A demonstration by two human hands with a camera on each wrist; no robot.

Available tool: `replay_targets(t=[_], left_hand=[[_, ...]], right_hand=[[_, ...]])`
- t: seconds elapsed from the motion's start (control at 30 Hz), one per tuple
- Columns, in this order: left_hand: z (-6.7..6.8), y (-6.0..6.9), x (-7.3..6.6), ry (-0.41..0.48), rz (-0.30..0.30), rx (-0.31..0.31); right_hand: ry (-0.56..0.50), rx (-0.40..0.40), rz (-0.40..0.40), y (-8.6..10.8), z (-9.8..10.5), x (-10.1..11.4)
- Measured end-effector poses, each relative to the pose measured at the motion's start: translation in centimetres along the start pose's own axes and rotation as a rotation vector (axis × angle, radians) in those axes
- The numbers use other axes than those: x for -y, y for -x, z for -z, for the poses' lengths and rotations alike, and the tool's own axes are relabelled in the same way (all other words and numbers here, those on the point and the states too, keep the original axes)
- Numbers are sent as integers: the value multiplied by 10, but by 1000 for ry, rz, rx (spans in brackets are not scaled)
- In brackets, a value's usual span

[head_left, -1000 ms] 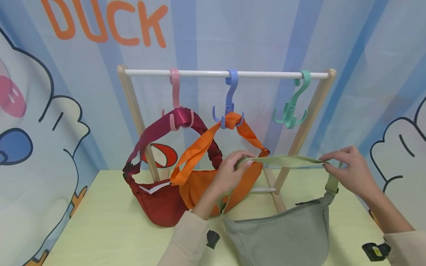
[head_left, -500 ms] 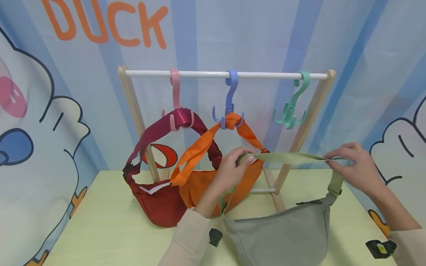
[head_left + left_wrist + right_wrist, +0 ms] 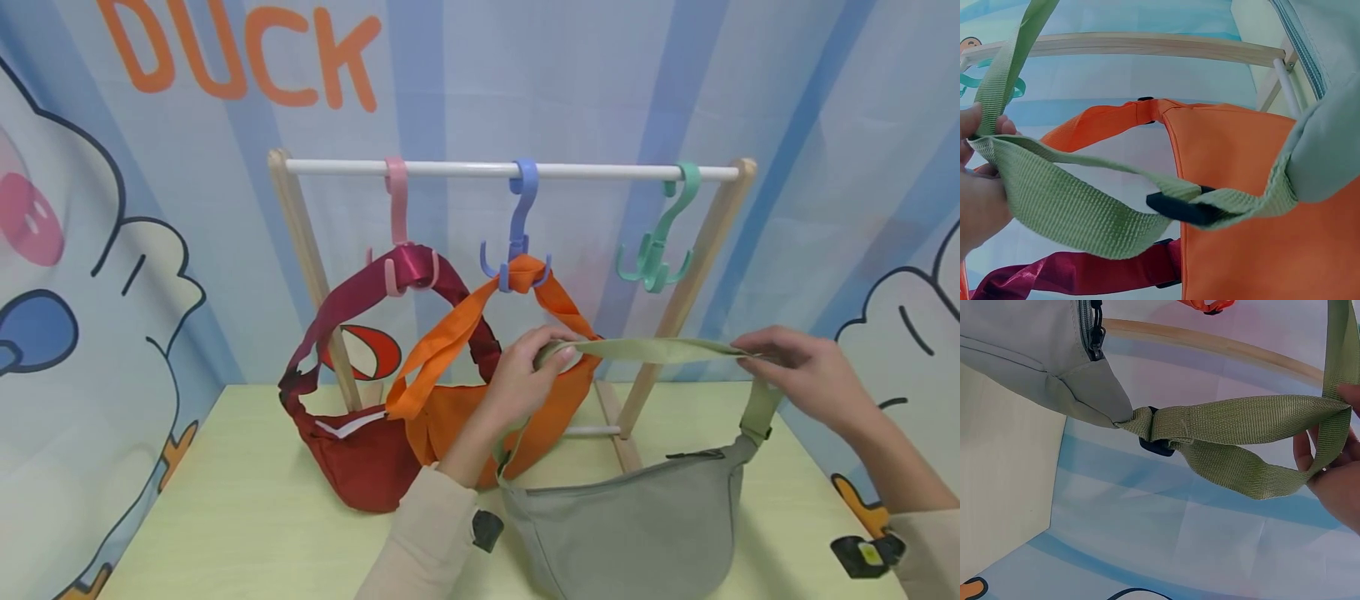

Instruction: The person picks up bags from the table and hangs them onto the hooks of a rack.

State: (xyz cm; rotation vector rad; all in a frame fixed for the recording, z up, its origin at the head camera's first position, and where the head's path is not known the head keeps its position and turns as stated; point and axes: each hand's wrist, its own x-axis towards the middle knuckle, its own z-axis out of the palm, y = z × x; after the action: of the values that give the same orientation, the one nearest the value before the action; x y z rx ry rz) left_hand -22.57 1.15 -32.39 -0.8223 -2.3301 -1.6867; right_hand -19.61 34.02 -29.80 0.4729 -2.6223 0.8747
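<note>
A grey-green shoulder bag (image 3: 630,533) hangs upright at the front right, low over the table. Its light green webbing strap (image 3: 660,350) is stretched level between the two hands. My left hand (image 3: 525,379) pinches the strap in front of the orange bag. At the other end, my right hand (image 3: 813,375) grips it between thumb and fingers, above the bag's right corner. A dark buckle (image 3: 1157,447) joins strap and bag in the right wrist view. The strap loops down from the left hand to another dark buckle (image 3: 1185,209) in the left wrist view.
A wooden rack with a white rail (image 3: 465,169) stands behind. A red bag (image 3: 360,458) hangs from a pink hook (image 3: 397,208), and an orange bag (image 3: 457,417) from a blue hook (image 3: 519,217). At right, a green hook (image 3: 654,250) carries no bag. The pale table (image 3: 247,517) lies below.
My right hand has shifted slightly right, drawing its end of the strap with it and lifting the strap's middle a little. The left hand has barely moved.
</note>
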Motion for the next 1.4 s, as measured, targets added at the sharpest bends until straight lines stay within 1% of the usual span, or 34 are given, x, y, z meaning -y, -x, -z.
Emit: replay_targets(t=[0.13,0.3,0.47,0.57,0.9,1.2,1.4], left_hand=[[1,-1,-2,-2,-5,2],[1,-4,-3,-8,4,-7],[2,-6,-4,-8,4,-12],[2,-8,-5,-5,2,-11],[1,-11,-11,4,-9,-12],[2,-13,-14,21,-21,-1],[1,-13,-16,37,-20,-7]], right_hand=[[-36,2,-5,-2,2,1],[-45,-16,-8,-5,5,2],[-29,-31,-28,-9,7,4],[-20,-39,-61,-10,9,7],[15,-31,-130,-17,14,12],[40,-26,-157,-20,19,14],[47,-32,-152,-21,22,17]])
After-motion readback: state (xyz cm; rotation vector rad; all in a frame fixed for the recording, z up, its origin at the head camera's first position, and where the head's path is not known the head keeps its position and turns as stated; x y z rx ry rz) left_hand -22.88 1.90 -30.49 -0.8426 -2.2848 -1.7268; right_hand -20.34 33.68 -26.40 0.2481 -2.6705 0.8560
